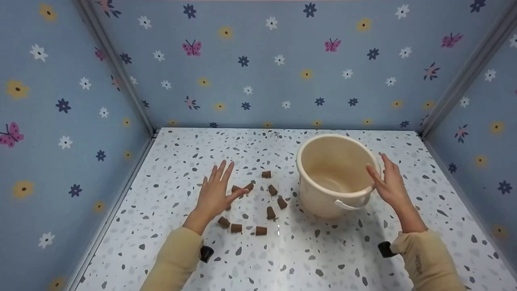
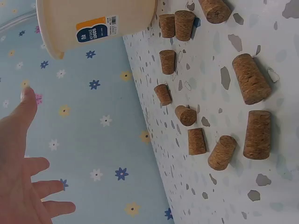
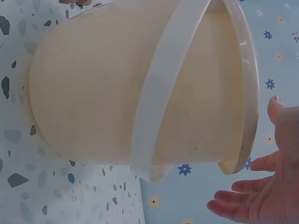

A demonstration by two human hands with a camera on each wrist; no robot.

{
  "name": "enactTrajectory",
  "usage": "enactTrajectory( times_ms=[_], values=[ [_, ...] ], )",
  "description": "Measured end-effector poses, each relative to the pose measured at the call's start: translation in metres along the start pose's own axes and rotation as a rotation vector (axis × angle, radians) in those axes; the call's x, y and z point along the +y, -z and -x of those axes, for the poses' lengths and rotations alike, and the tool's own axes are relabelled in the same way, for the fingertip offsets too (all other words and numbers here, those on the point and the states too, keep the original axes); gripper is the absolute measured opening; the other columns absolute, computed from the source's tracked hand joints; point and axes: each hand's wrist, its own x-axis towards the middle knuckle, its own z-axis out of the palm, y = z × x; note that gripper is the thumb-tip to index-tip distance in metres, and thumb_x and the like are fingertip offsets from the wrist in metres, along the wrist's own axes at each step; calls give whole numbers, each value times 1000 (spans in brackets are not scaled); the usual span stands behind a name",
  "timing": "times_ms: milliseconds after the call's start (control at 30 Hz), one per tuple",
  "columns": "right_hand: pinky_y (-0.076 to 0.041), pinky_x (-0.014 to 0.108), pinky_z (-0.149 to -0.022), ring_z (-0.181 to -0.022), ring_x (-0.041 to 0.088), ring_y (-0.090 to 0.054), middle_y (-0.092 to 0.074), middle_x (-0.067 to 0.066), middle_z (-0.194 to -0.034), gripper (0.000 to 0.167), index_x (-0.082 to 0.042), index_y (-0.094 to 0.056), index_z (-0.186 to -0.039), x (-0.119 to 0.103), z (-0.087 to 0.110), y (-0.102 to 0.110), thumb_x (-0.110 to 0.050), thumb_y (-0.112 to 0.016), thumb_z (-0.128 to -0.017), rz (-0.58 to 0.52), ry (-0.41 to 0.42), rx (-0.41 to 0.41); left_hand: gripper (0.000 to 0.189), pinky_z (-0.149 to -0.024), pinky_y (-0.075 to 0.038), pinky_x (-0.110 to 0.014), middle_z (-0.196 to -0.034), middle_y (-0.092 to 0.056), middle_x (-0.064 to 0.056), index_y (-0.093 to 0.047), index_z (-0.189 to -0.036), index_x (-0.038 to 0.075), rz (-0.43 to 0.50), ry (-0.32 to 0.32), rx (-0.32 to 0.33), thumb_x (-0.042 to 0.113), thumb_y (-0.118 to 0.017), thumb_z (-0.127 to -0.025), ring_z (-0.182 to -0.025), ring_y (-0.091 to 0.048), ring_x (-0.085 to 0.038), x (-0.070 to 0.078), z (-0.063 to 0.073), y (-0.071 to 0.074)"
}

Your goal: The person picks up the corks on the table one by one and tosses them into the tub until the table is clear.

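My left hand (image 1: 214, 195) hovers over the left part of a scatter of brown corks, fingers straight and thumb spread, holding nothing. Several corks lie loose on the table, among them a cork (image 1: 261, 230) nearest me and a cork (image 1: 266, 174) at the back. The left hand partly covers a few of them. To their right stands an upright cream bucket (image 1: 319, 202), with nothing visible inside. Its white handle (image 3: 156, 88) hangs down the near side. My right hand (image 1: 391, 184) is extended beside the bucket's right rim, fingers loose and holding nothing; whether it touches the rim I cannot tell.
The white speckled table (image 1: 323, 258) is enclosed by blue flowered panels, with a back wall (image 1: 282, 81) and one on each side. In the left wrist view a label (image 2: 97, 29) shows on the bucket's side. Dark bands sit at both wrists.
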Motion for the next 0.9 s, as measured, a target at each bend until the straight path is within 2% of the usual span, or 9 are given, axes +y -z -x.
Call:
enactTrajectory(
  times_ms=[200, 267, 333, 433, 500, 567, 667, 767, 900],
  values=[
    [-39, 53, -84, -112, 46, -38, -25, 33, -131, 74, 6, -11, -138, 5, 5, -4, -44, -39, -91, -87, -82, 55, 90, -97, -18, -57, -144, -20, -11, -18, -142, 12, 63, -11, 67, 66, -45, -76, -129, -19, -34, -10, 8, -11],
    [-43, 49, -80, -112, 45, -40, -27, 32, -131, 74, 5, -12, -139, 15, 3, -8, -44, -40, -91, -134, -122, 75, 89, -99, -17, -56, -143, -23, -13, -20, -141, 10, 99, -14, 91, 64, -48, -76, -128, -21, -34, -13, 12, -15],
    [-50, 41, -70, -105, 35, -49, -34, 26, -128, 73, -2, -17, -139, 55, -12, -23, -46, -44, -89, -192, -141, 134, 88, -100, -17, -53, -141, -26, -14, -22, -141, 9, 135, -12, 115, 62, -50, -76, -127, -24, -32, -16, 15, -19],
    [-52, 33, -58, -95, 25, -55, -42, 15, -123, 72, -18, -22, -140, 147, -48, -57, -55, -45, -84, -256, -160, 227, 84, -100, -20, -49, -138, -31, -15, -26, -139, 8, 190, -13, 161, 58, -54, -77, -125, -29, -31, -21, 21, -26],
    [-50, 29, -48, -87, 19, -58, -43, 10, -120, 73, -23, -24, -138, 190, -64, -73, -60, -46, -80, -326, -183, 252, 82, -99, -24, -47, -136, -34, -15, -28, -139, 8, 220, -2, 183, 56, -55, -77, -123, -31, -31, -25, 25, -29],
    [-51, 32, -52, -87, 20, -59, -42, 8, -121, 75, -25, -24, -138, 193, -65, -75, -63, -47, -77, -409, -254, 221, 80, -97, -27, -48, -134, -36, -15, -30, -138, 8, 245, 12, 205, 54, -56, -78, -122, -33, -31, -28, 29, -33],
    [-52, 36, -56, -85, 22, -62, -44, 10, -118, 74, -15, -28, -137, 154, -47, -59, -57, -51, -79, -610, -337, 160, 78, -96, -29, -48, -133, -38, -14, -32, -137, 8, 290, 47, 225, 52, -57, -78, -121, -35, -30, -32, 34, -38],
    [-51, 39, -64, -85, 23, -62, -51, 10, -114, 70, -13, -30, -135, 139, -39, -54, -50, -55, -81, -751, -388, 142, 76, -95, -30, -48, -131, -39, -13, -34, -136, 9, 336, 78, 236, 51, -58, -78, -120, -36, -30, -35, 40, -43],
    [-50, 39, -69, -90, 24, -61, -54, 8, -113, 69, -17, -34, -132, 158, -42, -63, -51, -59, -77, -860, -424, 134, 74, -92, -35, -46, -130, -40, -13, -35, -135, 7, 404, 119, 237, 47, -61, -78, -119, -37, -28, -39, 48, -52]
  ],
)
